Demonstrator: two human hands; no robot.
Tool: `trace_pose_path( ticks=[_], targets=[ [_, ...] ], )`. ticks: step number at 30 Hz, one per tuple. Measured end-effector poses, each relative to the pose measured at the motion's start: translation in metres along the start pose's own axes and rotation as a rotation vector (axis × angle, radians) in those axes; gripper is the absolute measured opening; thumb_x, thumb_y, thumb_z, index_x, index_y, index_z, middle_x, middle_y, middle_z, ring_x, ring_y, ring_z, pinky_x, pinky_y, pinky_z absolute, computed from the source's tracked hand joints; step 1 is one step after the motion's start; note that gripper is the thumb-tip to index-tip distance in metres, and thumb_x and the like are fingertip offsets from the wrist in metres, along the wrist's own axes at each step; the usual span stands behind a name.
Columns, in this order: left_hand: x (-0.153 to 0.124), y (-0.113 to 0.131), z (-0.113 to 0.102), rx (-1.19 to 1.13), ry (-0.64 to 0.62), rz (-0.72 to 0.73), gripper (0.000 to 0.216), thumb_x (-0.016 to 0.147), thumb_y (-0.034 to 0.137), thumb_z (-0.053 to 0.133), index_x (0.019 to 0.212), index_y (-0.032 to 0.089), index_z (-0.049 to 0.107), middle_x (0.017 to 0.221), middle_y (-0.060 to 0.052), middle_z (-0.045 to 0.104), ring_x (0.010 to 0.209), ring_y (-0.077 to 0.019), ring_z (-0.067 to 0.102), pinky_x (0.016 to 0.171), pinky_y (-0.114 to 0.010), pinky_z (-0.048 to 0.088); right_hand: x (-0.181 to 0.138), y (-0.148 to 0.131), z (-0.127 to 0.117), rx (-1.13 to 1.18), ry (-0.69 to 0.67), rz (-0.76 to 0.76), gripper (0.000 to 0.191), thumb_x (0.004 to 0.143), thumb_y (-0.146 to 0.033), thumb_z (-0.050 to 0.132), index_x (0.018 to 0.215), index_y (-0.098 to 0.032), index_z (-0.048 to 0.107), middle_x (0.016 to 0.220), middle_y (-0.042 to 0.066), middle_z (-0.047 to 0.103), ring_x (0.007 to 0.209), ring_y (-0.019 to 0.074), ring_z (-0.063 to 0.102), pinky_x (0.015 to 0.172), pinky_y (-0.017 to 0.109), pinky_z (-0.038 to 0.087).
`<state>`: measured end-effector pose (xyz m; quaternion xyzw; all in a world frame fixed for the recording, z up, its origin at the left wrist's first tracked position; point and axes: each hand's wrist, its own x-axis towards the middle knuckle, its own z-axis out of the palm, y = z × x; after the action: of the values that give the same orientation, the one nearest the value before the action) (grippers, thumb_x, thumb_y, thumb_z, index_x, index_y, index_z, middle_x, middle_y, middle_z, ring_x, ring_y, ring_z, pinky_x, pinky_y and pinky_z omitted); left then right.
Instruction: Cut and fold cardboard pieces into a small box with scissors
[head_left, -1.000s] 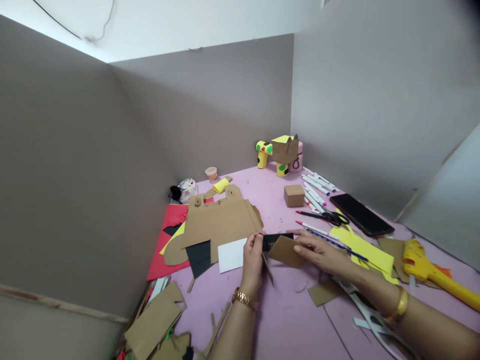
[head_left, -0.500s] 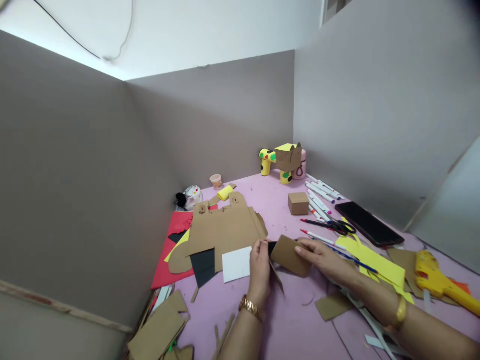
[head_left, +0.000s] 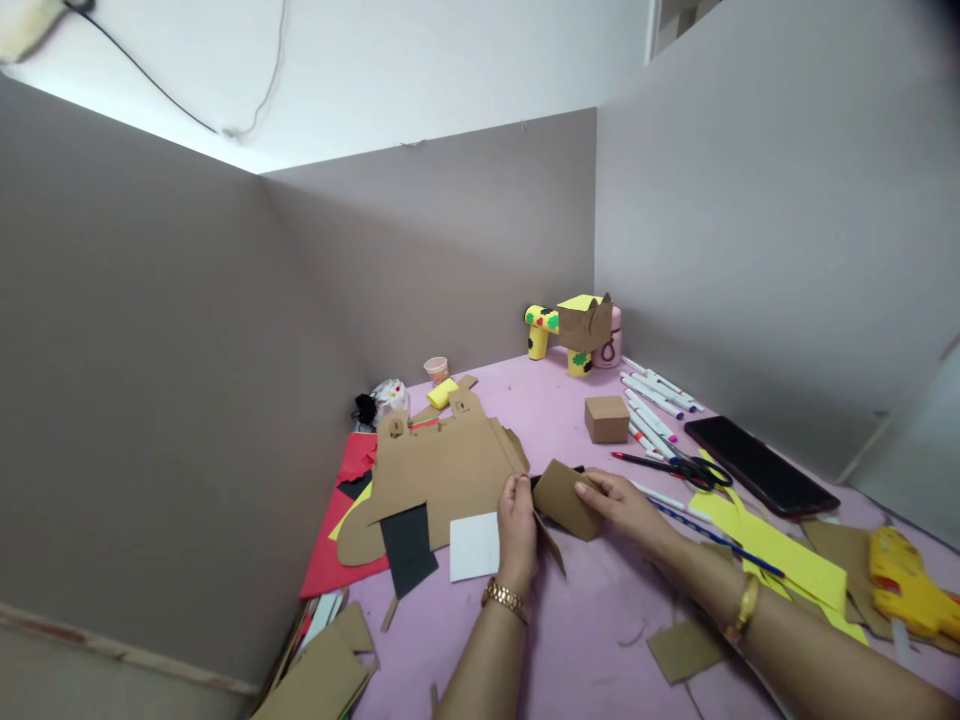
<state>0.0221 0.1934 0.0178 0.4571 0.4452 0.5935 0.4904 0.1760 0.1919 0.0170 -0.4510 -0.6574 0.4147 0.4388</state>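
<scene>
Both my hands hold a small brown cardboard piece (head_left: 564, 497) just above the pink tabletop (head_left: 570, 640). My left hand (head_left: 518, 525) pinches its left edge, where a black strip (head_left: 541, 482) shows behind it. My right hand (head_left: 619, 505) has its fingers closed over the right side of the same piece. A white paper square (head_left: 474, 547) lies just left of my left hand. Beyond it lies a large flat brown cardboard cut-out (head_left: 439, 465) with a black paper piece (head_left: 407, 548) beside it.
Grey partition walls enclose the table on three sides. Scissors (head_left: 679, 466), markers (head_left: 654, 392), a small cardboard box (head_left: 606, 418) and a phone (head_left: 760, 477) lie to the right. A yellow glue gun (head_left: 909, 583) and yellow paper (head_left: 772, 551) sit at far right. A cardboard figure (head_left: 576, 332) stands at the back.
The brown cardboard piece now covers most of the black strip that showed before. The view has tilted, so the table and hands sit lower in the picture.
</scene>
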Motion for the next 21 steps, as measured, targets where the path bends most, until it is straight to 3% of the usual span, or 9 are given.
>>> trace_pose_path(
  ticks=[3,6,9,11,16,21],
  targets=[
    [0.002,0.003,-0.003,0.013,-0.04,-0.014,0.023,0.08,0.04,0.05,0.072,0.018,0.055,0.073,0.0,0.056,0.071,-0.0144,0.05,0.066,-0.023,0.04,-0.001,-0.005,-0.009,-0.031,-0.052,-0.041,0.044,0.086,-0.051,0.042,0.088,-0.013,0.063,0.085,0.007,0.061,0.077,0.0203,0.058,0.065,0.029,0.046],
    [0.0,0.006,-0.004,0.023,-0.058,-0.031,0.022,0.079,0.039,0.051,0.072,0.019,0.056,0.072,0.0,0.056,0.073,-0.0148,0.051,0.069,-0.023,0.04,-0.011,-0.018,-0.03,-0.113,-0.09,-0.106,0.039,0.09,-0.045,0.038,0.091,-0.016,0.063,0.107,0.01,0.056,0.098,0.0223,0.054,0.081,0.032,0.043],
    [-0.002,0.008,-0.005,0.029,-0.066,-0.051,0.022,0.079,0.039,0.052,0.075,0.02,0.06,0.076,-0.001,0.058,0.077,-0.0158,0.053,0.073,-0.023,0.04,-0.023,-0.035,-0.049,-0.238,-0.213,-0.162,0.029,0.089,-0.039,0.044,0.083,-0.019,0.065,0.093,0.007,0.059,0.089,0.0201,0.056,0.08,0.031,0.043],
    [-0.002,0.01,-0.005,0.034,-0.066,-0.066,0.023,0.079,0.04,0.052,0.08,0.02,0.063,0.082,-0.002,0.061,0.082,-0.017,0.054,0.075,-0.024,0.04,-0.03,-0.046,-0.055,-0.32,-0.284,-0.192,0.025,0.089,-0.036,0.047,0.082,-0.02,0.065,0.097,0.006,0.058,0.086,0.0191,0.055,0.078,0.031,0.042],
    [-0.002,0.013,-0.009,0.038,-0.079,-0.102,0.025,0.077,0.039,0.054,0.087,0.02,0.066,0.092,-0.005,0.065,0.089,-0.0188,0.056,0.079,-0.026,0.04,-0.034,-0.052,-0.046,-0.461,-0.391,-0.229,0.021,0.089,-0.028,0.047,0.08,-0.02,0.064,0.08,0.003,0.058,0.073,0.0163,0.056,0.069,0.028,0.043],
    [0.0,0.012,-0.012,0.029,-0.102,-0.12,0.028,0.078,0.039,0.053,0.094,0.02,0.066,0.095,-0.006,0.066,0.09,-0.019,0.057,0.079,-0.028,0.041,-0.021,-0.041,-0.036,-0.522,-0.332,-0.217,0.023,0.09,-0.023,0.043,0.08,-0.017,0.062,0.087,0.006,0.058,0.078,0.0177,0.057,0.071,0.029,0.044]
  ],
)
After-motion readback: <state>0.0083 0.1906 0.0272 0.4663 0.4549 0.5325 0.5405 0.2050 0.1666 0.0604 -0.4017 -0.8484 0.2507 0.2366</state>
